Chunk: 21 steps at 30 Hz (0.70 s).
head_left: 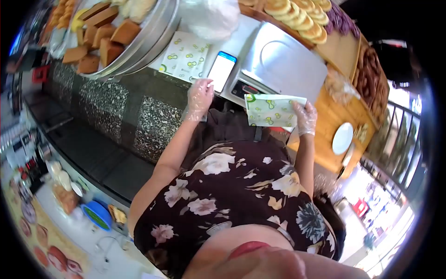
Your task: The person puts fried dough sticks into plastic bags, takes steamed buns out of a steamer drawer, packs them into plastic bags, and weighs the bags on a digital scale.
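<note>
My left hand (200,98), in a clear plastic glove, is at the lower edge of a phone (222,70) with a lit white screen. Its fingers are bent together; what they hold, if anything, is too small to make out. My right hand (305,117), also gloved, grips the right end of a white paper bag (271,110) with a green and yellow print. The bag hangs just in front of a metal scale (288,58) with a small dark display. A stack of similar printed paper bags (185,56) lies left of the phone.
Brown cake blocks (110,52) sit in a large round metal tray (153,46) at the upper left. Flat round breads (302,21) and twisted brown pastries (370,74) lie beyond the scale. A white plate (343,138) rests on the wooden table (320,142) at right.
</note>
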Each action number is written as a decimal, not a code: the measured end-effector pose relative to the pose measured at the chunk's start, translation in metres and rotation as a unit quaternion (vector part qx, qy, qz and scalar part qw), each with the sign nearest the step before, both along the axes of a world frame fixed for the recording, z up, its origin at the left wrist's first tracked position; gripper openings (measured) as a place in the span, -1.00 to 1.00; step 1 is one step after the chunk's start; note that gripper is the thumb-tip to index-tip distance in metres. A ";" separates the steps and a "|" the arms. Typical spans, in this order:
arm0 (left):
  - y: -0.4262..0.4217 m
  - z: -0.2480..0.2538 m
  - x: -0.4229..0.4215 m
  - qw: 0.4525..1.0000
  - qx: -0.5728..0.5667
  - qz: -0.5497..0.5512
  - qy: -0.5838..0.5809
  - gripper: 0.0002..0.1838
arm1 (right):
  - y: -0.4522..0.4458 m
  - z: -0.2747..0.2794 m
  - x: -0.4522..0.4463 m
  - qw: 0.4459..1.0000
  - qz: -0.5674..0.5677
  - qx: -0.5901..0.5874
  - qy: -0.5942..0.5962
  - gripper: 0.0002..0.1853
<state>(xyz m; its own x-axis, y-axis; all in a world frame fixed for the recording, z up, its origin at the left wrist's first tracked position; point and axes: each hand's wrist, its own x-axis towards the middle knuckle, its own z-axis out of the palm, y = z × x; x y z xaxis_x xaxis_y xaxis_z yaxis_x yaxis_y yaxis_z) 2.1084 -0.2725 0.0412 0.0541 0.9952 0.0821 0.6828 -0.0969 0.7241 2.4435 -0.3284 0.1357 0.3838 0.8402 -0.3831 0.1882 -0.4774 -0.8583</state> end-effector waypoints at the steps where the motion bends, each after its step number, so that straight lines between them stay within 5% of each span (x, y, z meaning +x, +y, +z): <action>1: 0.007 -0.008 0.002 1.000 -0.009 -0.018 -0.003 -0.80 | -0.006 0.001 0.002 1.000 -0.003 0.002 0.018 -0.80; 3: 0.021 -0.012 0.010 0.995 0.035 -0.004 0.090 -0.69 | -0.018 -0.002 0.004 0.999 -0.024 0.003 0.031 -0.80; 11: 0.052 -0.034 0.038 0.985 0.054 0.015 0.164 -0.51 | -0.049 0.001 -0.006 0.996 -0.069 0.012 0.057 -0.83; 21: 0.032 -0.046 0.022 0.950 0.025 -0.084 0.301 -0.51 | -0.070 -0.004 0.004 0.989 -0.121 -0.002 0.082 -0.82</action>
<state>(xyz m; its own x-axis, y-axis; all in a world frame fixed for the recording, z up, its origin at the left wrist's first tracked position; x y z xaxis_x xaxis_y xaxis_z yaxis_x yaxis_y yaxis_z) 2.1304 -0.2403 -0.0052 0.2641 0.9639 0.0332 0.9433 -0.2653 0.1993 2.4474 -0.3983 0.1318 0.5064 0.7295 -0.4597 -0.0732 -0.4949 -0.8659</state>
